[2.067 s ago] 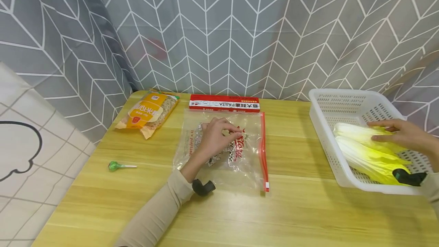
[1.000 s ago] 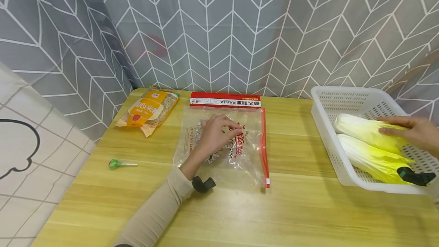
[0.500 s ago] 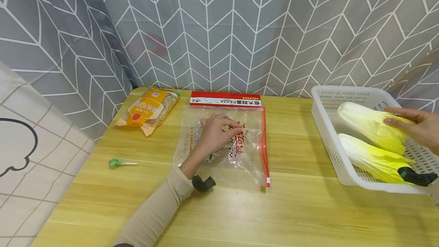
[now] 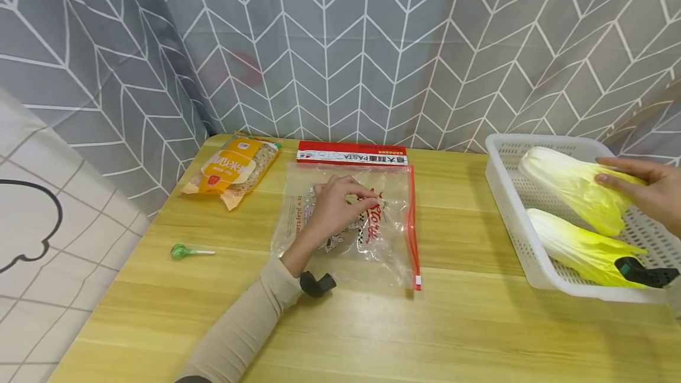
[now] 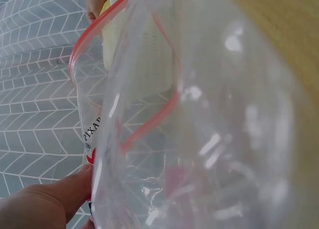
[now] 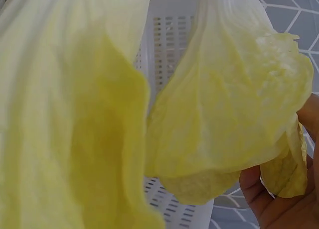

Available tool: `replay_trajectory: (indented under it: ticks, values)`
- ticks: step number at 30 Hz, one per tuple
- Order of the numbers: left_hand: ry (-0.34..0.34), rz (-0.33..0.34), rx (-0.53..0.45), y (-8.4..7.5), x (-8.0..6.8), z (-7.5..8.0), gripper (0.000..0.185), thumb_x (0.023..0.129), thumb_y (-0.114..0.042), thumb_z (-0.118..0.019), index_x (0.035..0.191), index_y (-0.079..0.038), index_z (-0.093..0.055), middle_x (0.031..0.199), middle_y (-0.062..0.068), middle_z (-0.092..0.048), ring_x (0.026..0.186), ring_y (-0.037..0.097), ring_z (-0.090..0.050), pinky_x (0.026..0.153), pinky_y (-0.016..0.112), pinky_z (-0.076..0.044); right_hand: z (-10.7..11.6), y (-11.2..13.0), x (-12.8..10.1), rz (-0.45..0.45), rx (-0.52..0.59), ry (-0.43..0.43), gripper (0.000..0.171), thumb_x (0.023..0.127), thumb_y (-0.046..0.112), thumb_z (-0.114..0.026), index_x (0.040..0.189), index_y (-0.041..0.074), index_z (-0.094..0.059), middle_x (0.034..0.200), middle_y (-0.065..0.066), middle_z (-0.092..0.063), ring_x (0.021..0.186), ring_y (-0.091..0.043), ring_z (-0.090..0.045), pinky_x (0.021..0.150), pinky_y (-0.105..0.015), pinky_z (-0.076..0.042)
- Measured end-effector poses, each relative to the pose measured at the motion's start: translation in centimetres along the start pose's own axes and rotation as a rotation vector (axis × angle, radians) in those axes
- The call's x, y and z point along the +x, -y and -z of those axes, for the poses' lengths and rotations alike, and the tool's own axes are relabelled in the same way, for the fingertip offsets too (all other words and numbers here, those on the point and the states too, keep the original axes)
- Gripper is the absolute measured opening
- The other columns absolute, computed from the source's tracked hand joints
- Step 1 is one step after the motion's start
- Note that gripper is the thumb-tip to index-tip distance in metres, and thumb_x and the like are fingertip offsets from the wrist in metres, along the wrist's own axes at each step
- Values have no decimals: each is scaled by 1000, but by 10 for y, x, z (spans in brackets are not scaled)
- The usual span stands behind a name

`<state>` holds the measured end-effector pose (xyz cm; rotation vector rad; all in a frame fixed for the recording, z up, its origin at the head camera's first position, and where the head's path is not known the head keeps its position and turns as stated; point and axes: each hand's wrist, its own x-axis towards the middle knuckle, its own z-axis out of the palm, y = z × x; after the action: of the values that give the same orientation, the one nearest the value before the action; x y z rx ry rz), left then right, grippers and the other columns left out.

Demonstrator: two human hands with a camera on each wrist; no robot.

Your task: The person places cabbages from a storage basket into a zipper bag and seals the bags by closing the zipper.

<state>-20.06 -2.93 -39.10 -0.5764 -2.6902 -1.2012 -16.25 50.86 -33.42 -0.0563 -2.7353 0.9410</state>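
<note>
Grey chevron curtains back a pale wooden table (image 4: 372, 324). At frame centre the left hand (image 4: 332, 208) pinches the upper film of a clear zip bag (image 4: 391, 253), lying flat and seemingly empty. At right the right hand (image 4: 651, 191), fingers curled round its leafy end, holds one cabbage (image 4: 569, 185) above the white basket (image 4: 505, 211); another cabbage (image 4: 577, 247) lies inside. Bagging looks barely begun

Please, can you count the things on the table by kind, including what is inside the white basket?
Cabbage: 2, one held by the right hand, one lying in the basket
Basket: 1
Zip bag: 1, pinched by the left hand
Noodle packet: 1
Pasta box: 1
Lollipop: 1
Total: 7
</note>
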Motion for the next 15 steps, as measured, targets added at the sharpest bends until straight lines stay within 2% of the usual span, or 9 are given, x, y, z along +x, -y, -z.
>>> replay_trajectory:
  ticks: [3, 4, 6, 8, 15]
  values:
    - [0, -2, -1, 0, 0, 0, 12, 88, -37, -79, 96, -28, -83, 96, -9, -72, 103, 17, -56, 90, 49, -25, 0, 8, 2, 6, -25, -6, 50, 102, 31, -62, 150, 23, -51, 108, 49, -45, 122, 23, -39, 95, 3, -33]
    - [-1, -2, -1, 0, 0, 0, 12, 89, -37, -79, 95, -28, -83, 96, -9, -72, 103, 16, -56, 90, 49, -25, 0, 12, 4, 6, -38, -6, 50, 102, 32, -63, 149, 21, -53, 106, 49, -44, 115, 24, -41, 84, 5, -34]
    - [-1, -1, 1, -1, 0, -1, 12, 89, -37, -79, 96, -28, -83, 97, -9, -72, 103, 16, -56, 90, 48, -25, -1, 19, 6, -2, -65, 6, 51, 101, 35, -64, 148, 18, -54, 103, 51, -43, 101, 28, -44, 75, 3, -36]
    - [-1, 2, 4, -1, 0, -1, 13, 89, -37, -79, 96, -27, -83, 97, -9, -72, 103, 16, -56, 89, 47, -25, -2, 25, 7, -4, -93, 18, 52, 100, 37, -64, 147, 15, -55, 105, 50, -42, 88, 30, -40, 68, 2, -34]
    - [-3, 2, 1, -2, -1, 1, 13, 89, -37, -79, 96, -27, -83, 98, -8, -73, 104, 17, -56, 89, 47, -25, -2, 35, 8, 35, -81, 9, 47, 101, 32, -64, 145, 16, -58, 120, 45, -43, 92, 27, -37, 71, 3, -31]
